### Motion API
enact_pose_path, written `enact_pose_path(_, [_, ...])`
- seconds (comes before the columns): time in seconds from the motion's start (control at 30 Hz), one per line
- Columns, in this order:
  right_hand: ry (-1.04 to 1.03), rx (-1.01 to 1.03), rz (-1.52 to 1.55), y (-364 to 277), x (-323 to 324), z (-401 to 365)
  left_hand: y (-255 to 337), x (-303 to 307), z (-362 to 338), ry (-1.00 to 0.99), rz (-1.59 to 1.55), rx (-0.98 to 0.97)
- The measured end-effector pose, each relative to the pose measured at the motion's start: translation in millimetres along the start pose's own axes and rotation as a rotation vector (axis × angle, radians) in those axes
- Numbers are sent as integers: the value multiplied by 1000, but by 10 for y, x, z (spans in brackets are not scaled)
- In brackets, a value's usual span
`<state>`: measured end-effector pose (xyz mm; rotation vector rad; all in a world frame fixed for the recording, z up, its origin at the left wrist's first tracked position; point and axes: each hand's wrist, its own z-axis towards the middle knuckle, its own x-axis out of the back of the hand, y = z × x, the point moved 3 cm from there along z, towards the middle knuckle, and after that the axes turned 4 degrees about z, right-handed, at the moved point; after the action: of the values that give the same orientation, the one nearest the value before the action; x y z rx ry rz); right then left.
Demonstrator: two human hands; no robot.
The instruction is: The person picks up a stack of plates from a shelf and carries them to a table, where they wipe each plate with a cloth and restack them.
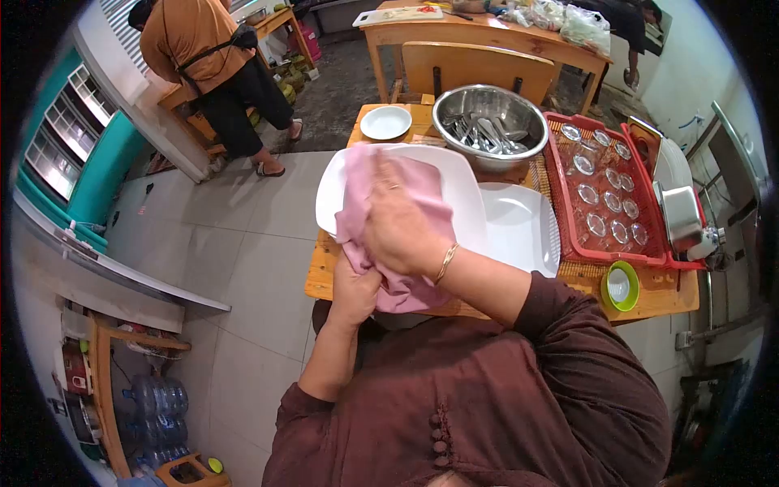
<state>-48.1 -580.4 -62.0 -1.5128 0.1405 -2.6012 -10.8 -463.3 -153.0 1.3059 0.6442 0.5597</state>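
Note:
A large white plate (466, 183) with rounded corners is tilted in front of me over the table edge. A pink cloth (422, 191) drapes across it and hangs past its near rim. My left hand (355, 290) is closed on the plate's near left edge, with cloth bunched at the fingers. Higher up, my right hand (398, 227) grips the cloth and presses it against the plate's face; its fingers are slightly blurred. Beside them, another white plate (523, 223) with a ridged rim lies on the table.
On the wooden table (323, 276) are a small white plate (386, 122), a steel bowl (491, 158) of spoons, a red crate (568, 256) of upturned glasses and a green bowl (620, 300). A wooden chair (479, 69) stands behind. One person (199, 49) bends at left; another is back right.

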Motion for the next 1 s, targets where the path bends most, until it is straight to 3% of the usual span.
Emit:
enact_pose_path(0.07, [230,163,395,-144,127,11,122,-30,-16,-38,45,0])
enact_pose_path(0.1, [267,122,312,-52,97,36,202,-45,-25,-57,67,-4])
enact_pose_path(0.17, [338,50,144,302,16,132,294,-104,-100,130,86,-118])
enact_pose_path(0.23, [397,-352,106,833,-265,123,358,-117,-205,265,209,-229])
enact_pose_path(0.3, [435,-396,-226,864,-288,51,377,-79,-214,193,233,-161])
enact_pose_path(0.33, [329,-465,512,800,-202,28,398,-87,-188,166,273,-165])
enact_pose_path(0.43, [-112,-137,-31,191,136,316,463,-195,-110,120,118,-116])
enact_pose_path(0.5, [366,90,257,98,-55,233,475,-222,-66,93,29,-114])
enact_pose_path(0.57, [325,102,49,286,-60,269,465,-184,-87,61,43,-145])
enact_pose_path(0.6, [445,38,364,486,-78,292,529,-180,-132,93,187,-122])
enact_pose_path(0.63, [269,-268,171,750,-85,396,516,-181,-138,113,158,-134])
enact_pose_path(0.67, [297,-380,74,881,-85,317,471,-195,-163,132,128,-138])
enact_pose_path(0.8, [394,-487,-440,1021,-489,389,444,-210,-162,173,150,-155])
enact_pose_path(0.83, [30,-422,-539,743,-250,450,450,-219,-159,189,139,-146])
enact_pose_path(0.9, [333,-36,-373,295,-64,465,455,-164,-154,72,153,-124])
enact_pose_path(0.93, [338,47,-206,244,111,488,464,-130,-133,14,162,-120])
enact_pose_path(1.0, [339,200,134,207,396,460,457,-34,-136,107,129,-173])
